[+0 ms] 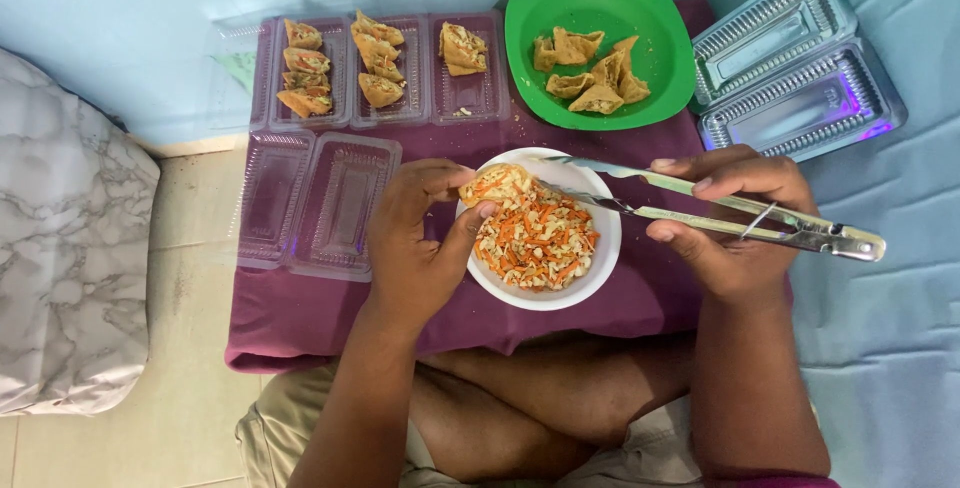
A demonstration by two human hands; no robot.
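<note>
Left hand pinches tofu pocket; tongs seemingly touch it.

1. Shiny bare metal is being shown by the tongs, centre right.
2. Glossy clear plastic is being shown by the trays, upper left.
3. Matt purple cloth is being seen underneath.

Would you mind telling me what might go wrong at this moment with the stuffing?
The left hand holds a filled pastry pocket at the white bowl rim; filling could spill onto the purple cloth. The metal tongs in the right hand might tear the pocket.
</note>
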